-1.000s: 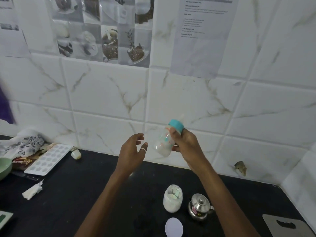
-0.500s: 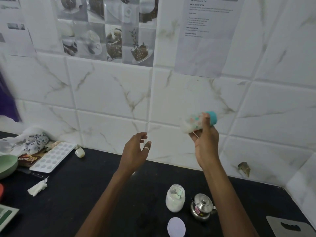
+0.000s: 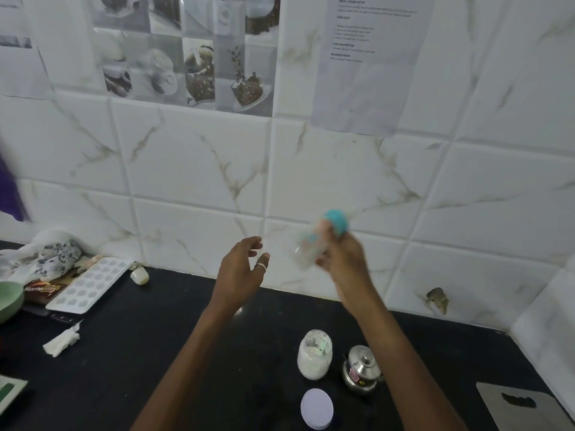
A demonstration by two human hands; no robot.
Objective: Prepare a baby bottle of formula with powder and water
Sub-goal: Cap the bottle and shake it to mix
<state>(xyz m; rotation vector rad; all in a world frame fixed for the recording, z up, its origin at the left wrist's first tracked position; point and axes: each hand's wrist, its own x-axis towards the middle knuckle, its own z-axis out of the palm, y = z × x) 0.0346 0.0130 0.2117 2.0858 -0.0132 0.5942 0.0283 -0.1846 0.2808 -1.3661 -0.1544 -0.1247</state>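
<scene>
My right hand [image 3: 345, 259] grips a small baby bottle [image 3: 311, 244] with a teal cap and white liquid inside. The bottle is blurred by motion and tilts with its cap up to the right, in front of the tiled wall. My left hand [image 3: 241, 272] hovers beside it to the left with fingers spread and a ring on one finger, holding nothing. On the black counter below stands an open jar of white powder [image 3: 314, 356]. Its white lid [image 3: 316, 408] lies flat in front of it.
A small steel pot with a lid [image 3: 361, 370] stands right of the jar. A metal board [image 3: 525, 405] lies at the right corner. At the left are a white mould tray [image 3: 88, 284], a green bowl [image 3: 9, 298], a crumpled tissue [image 3: 62, 340] and a patterned cloth [image 3: 46, 256].
My right hand has swung the bottle up and to the right, then back down and left, tilting it each way. My left hand has stayed open beside it.
</scene>
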